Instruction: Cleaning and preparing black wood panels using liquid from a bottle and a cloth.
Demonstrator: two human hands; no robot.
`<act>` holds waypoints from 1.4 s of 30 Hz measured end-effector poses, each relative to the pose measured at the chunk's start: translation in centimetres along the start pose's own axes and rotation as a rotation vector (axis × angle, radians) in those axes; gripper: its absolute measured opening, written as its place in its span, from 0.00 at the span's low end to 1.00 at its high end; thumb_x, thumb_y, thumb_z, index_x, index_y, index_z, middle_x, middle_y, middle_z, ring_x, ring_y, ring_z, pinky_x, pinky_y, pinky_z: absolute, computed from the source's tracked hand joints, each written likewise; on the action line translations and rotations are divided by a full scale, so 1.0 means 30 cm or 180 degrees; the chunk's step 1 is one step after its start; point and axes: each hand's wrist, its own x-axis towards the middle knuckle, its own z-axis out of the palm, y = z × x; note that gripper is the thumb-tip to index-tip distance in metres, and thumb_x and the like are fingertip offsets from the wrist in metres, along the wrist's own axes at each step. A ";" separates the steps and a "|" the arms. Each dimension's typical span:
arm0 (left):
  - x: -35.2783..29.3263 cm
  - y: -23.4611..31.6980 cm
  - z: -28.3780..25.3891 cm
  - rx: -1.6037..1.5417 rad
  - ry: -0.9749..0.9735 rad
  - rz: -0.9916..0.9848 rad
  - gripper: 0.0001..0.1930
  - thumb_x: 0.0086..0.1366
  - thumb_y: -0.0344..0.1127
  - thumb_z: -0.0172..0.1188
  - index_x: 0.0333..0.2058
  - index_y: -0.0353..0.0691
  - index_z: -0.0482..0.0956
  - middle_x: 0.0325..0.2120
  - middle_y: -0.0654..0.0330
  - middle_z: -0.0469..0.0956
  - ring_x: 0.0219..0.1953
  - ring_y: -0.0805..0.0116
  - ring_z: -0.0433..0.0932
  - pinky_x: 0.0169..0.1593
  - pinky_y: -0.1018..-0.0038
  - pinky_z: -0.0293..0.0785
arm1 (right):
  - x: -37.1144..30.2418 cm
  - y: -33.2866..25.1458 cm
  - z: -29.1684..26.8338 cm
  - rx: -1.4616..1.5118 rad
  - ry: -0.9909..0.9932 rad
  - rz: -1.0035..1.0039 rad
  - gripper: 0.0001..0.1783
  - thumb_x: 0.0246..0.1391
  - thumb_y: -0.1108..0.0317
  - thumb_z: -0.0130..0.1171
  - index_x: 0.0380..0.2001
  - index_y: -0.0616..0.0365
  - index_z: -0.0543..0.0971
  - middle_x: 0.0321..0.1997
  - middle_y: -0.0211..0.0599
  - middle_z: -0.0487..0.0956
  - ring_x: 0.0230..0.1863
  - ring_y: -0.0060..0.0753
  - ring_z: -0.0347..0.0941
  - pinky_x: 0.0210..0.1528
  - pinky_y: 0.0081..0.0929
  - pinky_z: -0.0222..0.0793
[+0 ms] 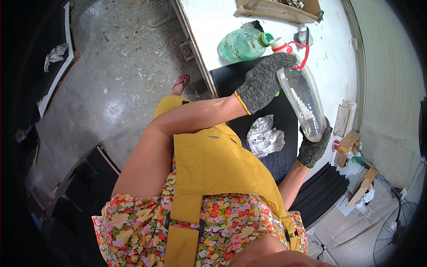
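Observation:
A long clear plastic bottle [303, 99] with a red carry loop [306, 55] at its white neck lies between my hands. My left hand [263, 82], in a dark grey knit glove with a yellow cuff, closes around the neck end. The base is held by my right hand [314, 146], gloved the same way, its fingers partly hidden behind the bottle. Close to the clear bottle's mouth is the uncapped mouth of a green plastic bottle [240, 45]; whether they touch I cannot tell. A crumpled whitish cloth or paper [265, 137] rests on a black panel [284, 122] below my left hand.
The white table [202, 26] carries a shallow wooden box [278, 11] at the far side. Black strips [321, 192] lie to my right, near wooden blocks [347, 144]. A fan [396, 231] stands at lower right. At left, another table [62, 71] holds a crumpled cloth [55, 56].

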 end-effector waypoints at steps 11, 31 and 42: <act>-0.006 -0.012 0.008 -0.0008 0.0004 0.0045 0.16 0.55 0.29 0.62 0.44 0.37 0.76 0.44 0.52 0.75 0.48 0.56 0.74 0.53 0.67 0.69 | 0.002 0.001 -0.005 0.0027 0.0028 -0.0003 0.26 0.58 0.57 0.51 0.54 0.64 0.68 0.53 0.44 0.71 0.54 0.40 0.69 0.54 0.36 0.69; 0.002 -0.007 0.004 0.0157 0.0057 0.0125 0.18 0.53 0.29 0.63 0.44 0.39 0.76 0.43 0.52 0.76 0.47 0.55 0.74 0.53 0.66 0.70 | -0.008 -0.010 0.014 -0.0040 -0.0032 -0.0046 0.26 0.58 0.57 0.49 0.55 0.64 0.67 0.53 0.44 0.71 0.54 0.41 0.69 0.54 0.37 0.70; -0.008 -0.013 0.005 0.0226 0.0059 0.0224 0.19 0.52 0.27 0.64 0.45 0.37 0.75 0.44 0.54 0.75 0.47 0.60 0.75 0.52 0.69 0.71 | -0.004 -0.013 0.012 -0.0032 -0.0038 -0.0021 0.26 0.58 0.56 0.49 0.55 0.63 0.67 0.53 0.45 0.71 0.54 0.41 0.69 0.53 0.38 0.71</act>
